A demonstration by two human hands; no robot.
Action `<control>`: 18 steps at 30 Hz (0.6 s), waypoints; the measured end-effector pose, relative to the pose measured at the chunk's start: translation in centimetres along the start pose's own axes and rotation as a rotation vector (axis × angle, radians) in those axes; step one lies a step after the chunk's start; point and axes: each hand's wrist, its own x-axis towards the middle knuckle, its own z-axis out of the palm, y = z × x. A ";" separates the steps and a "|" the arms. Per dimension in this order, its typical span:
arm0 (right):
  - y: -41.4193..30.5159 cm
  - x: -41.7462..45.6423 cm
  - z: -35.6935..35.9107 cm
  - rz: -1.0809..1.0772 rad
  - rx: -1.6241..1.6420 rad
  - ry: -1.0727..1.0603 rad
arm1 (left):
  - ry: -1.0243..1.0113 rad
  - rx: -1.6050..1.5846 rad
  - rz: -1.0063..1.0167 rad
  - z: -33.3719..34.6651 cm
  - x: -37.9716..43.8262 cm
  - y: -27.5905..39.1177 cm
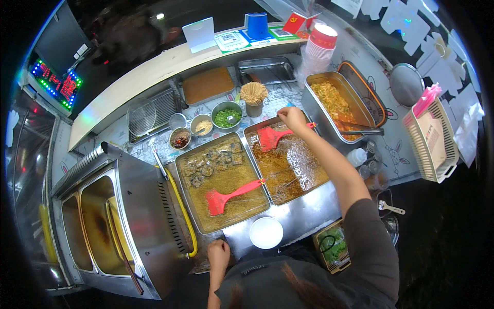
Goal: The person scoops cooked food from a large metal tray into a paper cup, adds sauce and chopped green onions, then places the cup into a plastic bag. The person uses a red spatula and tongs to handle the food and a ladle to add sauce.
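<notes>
My right hand (292, 117) reaches over the far edge of the right-hand metal tray (326, 184), fingertips pinched together. Whether anything thin is between them is too small to tell. Beneath it, a red brush (269, 138) lies in that tray of brown sauce, near some thin skewers. My left hand (219, 253) is curled with nothing visible in it, low at the counter's front edge. Beside it stands a white bowl (266, 233). In the left-hand tray (200, 228), another red brush (218, 202) rests in yellowish sauce below several dark-edged food pieces (214, 164).
A steel deep fryer (150, 231) with a yellow hose (189, 220) stands left. Behind the trays are a cup of wooden sticks (254, 108) and a bowl of chopped green onion (227, 117). Tongs (359, 130) cross a deep food pan (307, 96) at right, near stacked paper cups (322, 42).
</notes>
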 end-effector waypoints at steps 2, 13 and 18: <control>-0.4 2.9 2.7 0.070 0.145 0.074 | 0.035 -0.032 0.020 -0.2 -0.1 0.9; -3.0 5.4 8.6 0.003 0.267 0.307 | -0.037 -0.302 -0.086 -0.7 -1.0 4.8; -1.8 6.3 7.9 -0.040 0.269 0.331 | -0.147 -0.357 -0.083 -0.2 1.3 6.8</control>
